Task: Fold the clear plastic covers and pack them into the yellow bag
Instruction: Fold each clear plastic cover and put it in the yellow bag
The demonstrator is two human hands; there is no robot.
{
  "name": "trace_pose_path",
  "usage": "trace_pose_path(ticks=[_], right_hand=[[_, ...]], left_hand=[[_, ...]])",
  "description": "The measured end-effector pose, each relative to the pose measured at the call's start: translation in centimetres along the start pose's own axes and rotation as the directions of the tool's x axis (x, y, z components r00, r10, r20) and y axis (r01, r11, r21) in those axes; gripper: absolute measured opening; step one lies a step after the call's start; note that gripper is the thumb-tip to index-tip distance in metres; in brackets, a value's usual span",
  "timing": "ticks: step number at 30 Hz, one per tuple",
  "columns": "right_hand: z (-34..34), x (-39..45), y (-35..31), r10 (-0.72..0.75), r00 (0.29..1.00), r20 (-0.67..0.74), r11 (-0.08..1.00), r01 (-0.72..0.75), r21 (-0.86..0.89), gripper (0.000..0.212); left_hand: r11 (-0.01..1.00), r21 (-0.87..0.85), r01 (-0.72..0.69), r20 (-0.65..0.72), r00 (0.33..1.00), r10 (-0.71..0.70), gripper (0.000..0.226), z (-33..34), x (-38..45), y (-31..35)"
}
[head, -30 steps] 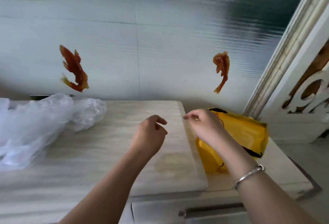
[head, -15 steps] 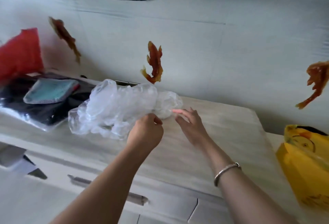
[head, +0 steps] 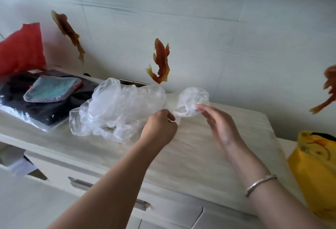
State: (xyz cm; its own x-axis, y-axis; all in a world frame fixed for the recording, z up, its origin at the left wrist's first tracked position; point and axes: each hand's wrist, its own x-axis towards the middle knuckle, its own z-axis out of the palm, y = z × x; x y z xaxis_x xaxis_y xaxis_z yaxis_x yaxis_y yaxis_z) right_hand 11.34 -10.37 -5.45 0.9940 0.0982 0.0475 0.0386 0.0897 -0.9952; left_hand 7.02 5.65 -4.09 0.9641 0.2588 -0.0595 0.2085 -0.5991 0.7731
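While pinching the thin film, keep both grips light. Left hand [head: 160, 128] curled, fingertips nipping the waist of the crumpled clear plastic covers [head: 123, 112]; right hand [head: 216, 127] half open, thumb and forefinger on the small puffed end — rest of the fingers loose. Best drawn apart gently to free one cover from the heap, then flattened on the pale wooden cabinet top [head: 209, 152] before creasing. Bulk of the heap lying just left of the left hand; glossy yellow plastic bag [head: 316, 172] standing well to the right — beyond the right wrist.
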Motion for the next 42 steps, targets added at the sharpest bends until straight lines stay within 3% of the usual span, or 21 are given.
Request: trace_pose_path(ticks=[3,7,10,13,18,21,24,27,31,35,38,42], right_hand=[[-2.8,-1.7,-2.5,-0.051,0.997,-0.057,0.995,0.056,0.085,0.025],[-7.1,-4.4,-4.3,0.017,0.996,-0.093,0.990,-0.004,0.142,0.028],[-10.2,-6.4,-5.5,0.069,0.992,-0.108,0.986,-0.052,0.156,0.027],[-11.6,-7.7,-6.3,0.078,0.989,-0.127,0.987,-0.059,0.147,0.028],[-13.3,-9.2,-6.9,0.127,0.983,-0.136,0.975,-0.098,0.201,0.038],[-13.7,-9.6,-6.5,0.205,0.956,-0.211,0.953,-0.145,0.267,0.033],[-13.8,-10.1,-6.0,0.409,0.902,-0.142,0.903,-0.377,0.204,0.014],[-14.2,-10.4,-5.7,0.481,0.876,-0.042,0.871,-0.472,0.132,0.026],[-14.7,-9.7,-5.1,0.459,0.882,-0.110,0.883,-0.439,0.164,0.039],[-15.5,-9.0,-5.1,0.437,0.848,-0.301,0.892,-0.365,0.268,0.019],[-16.7,-8.5,-4.9,0.372,0.787,-0.492,0.926,-0.276,0.259,0.029],[-17.0,-8.1,-4.5,0.301,0.760,-0.576,0.954,-0.244,0.176,0.026]], left_hand=[[0.997,0.023,-0.078,-0.036,0.996,0.078,0.023,1.6,-0.7,2.2],[0.991,-0.062,-0.119,-0.084,0.990,0.113,0.032,3.9,-1.8,5.2],[0.965,-0.251,-0.080,0.081,0.991,0.103,0.047,5.5,-2.9,7.4],[0.879,-0.470,0.078,0.320,0.943,0.088,0.050,6.7,-4.1,8.9],[0.756,-0.622,0.204,0.387,0.920,0.069,0.017,10.2,-5.7,10.7],[0.686,-0.702,0.194,0.338,0.938,0.080,0.017,11.2,-5.9,11.3],[0.696,-0.716,0.047,0.205,0.968,0.146,0.019,12.1,-6.0,11.8],[0.792,-0.577,-0.200,0.006,0.968,0.249,0.016,13.2,-6.1,11.9],[0.838,-0.368,-0.404,-0.130,0.914,0.384,0.015,14.0,-6.1,11.9],[0.861,-0.368,-0.351,-0.126,0.936,0.327,0.015,14.1,-5.2,11.8],[0.876,-0.394,-0.278,-0.112,0.960,0.255,0.014,13.8,-4.1,11.2],[0.893,-0.372,-0.253,-0.080,0.967,0.240,0.016,13.9,-3.7,10.5]])
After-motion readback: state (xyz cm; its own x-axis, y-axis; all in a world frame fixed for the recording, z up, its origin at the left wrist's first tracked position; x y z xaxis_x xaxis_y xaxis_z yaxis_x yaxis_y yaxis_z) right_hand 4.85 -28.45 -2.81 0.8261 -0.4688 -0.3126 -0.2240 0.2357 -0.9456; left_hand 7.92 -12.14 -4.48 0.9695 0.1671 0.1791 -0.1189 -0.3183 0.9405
